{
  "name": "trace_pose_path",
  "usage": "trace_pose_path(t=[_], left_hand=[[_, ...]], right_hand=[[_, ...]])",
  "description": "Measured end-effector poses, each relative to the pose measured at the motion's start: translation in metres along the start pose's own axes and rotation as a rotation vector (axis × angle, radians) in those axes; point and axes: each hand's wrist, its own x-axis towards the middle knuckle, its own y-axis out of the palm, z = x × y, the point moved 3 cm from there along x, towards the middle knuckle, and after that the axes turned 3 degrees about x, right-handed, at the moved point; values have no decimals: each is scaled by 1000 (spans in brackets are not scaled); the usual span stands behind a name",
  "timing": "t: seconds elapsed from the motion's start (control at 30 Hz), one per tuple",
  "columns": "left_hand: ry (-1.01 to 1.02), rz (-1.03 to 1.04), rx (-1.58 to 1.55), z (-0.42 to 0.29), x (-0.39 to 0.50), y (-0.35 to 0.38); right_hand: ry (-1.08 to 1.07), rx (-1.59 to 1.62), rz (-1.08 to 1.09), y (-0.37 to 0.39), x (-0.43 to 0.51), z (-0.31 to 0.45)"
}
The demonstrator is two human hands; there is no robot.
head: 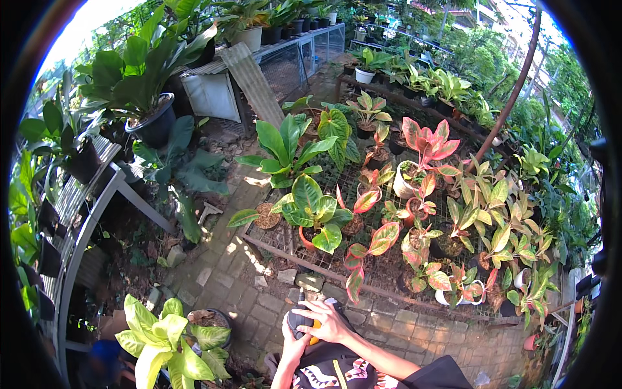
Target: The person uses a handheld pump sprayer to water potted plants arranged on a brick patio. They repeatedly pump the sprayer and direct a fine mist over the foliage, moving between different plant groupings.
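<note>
Close to my body, at the bottom middle of the view, my left hand (pixel 294 344) holds a dark grey and yellow hand-held device (pixel 297 321) from its left side. It has a narrow tip that points away from me; its exact kind is hard to tell. My right hand (pixel 324 322) lies over its top and right side, fingers spread across the dark part and the yellow part. Both hands hide much of the body. Beyond them, a low metal mesh rack (pixel 296 253) carries potted plants, including a green-leaved plant in an orange pot (pixel 311 240).
Brick paving (pixel 257 304) runs in front of me. A pale-leaved potted plant (pixel 167 335) stands near at lower left, beside a blurred person (pixel 104 357). A slatted bench (pixel 80 194) holds pots at left. A leaning corrugated sheet (pixel 252 82) and a slanting pole (pixel 515 92) stand farther back.
</note>
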Motion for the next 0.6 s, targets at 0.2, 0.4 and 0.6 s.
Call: trace_pose_path(t=[0.2, 0.4, 0.6], left_hand=[[16, 49, -74, 2, -9, 3], [28, -25, -8, 6, -7, 6], [39, 24, -68, 7, -10, 2]], right_hand=[[-102, -70, -125, -40, 12, 27], [3, 10, -11, -11, 9, 5], [-66, 22, -37, -28, 9, 19]])
